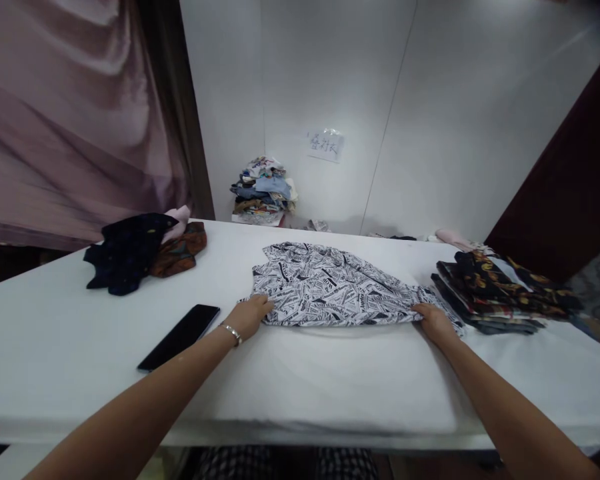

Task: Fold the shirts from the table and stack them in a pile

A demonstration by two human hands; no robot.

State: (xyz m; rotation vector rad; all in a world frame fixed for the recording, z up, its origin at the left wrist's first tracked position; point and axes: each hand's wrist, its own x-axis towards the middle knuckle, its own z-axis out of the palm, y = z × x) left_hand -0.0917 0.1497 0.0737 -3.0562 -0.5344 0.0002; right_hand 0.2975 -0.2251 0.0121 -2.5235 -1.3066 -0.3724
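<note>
A black-and-white shirt with a newspaper-style print (335, 290) lies stretched sideways across the white table (360, 380). My left hand (251, 315), with a silver bracelet at the wrist, is closed on the shirt's near left corner. At the near right part of the same shirt, my right hand (434, 321) grips the edge with the fingers pinched. Some cloth runs on past my right hand, up to the folded stack. Both thumbs are partly hidden by the fabric and the hands.
Left of the shirt lies a black phone (180, 337). Dark and brown crumpled clothes (135, 250) sit at the back left. A folded clothes stack (495, 293) stands on the right. Behind the table rises a clothes pile (264, 190), near a wall with a paper sign (325, 145).
</note>
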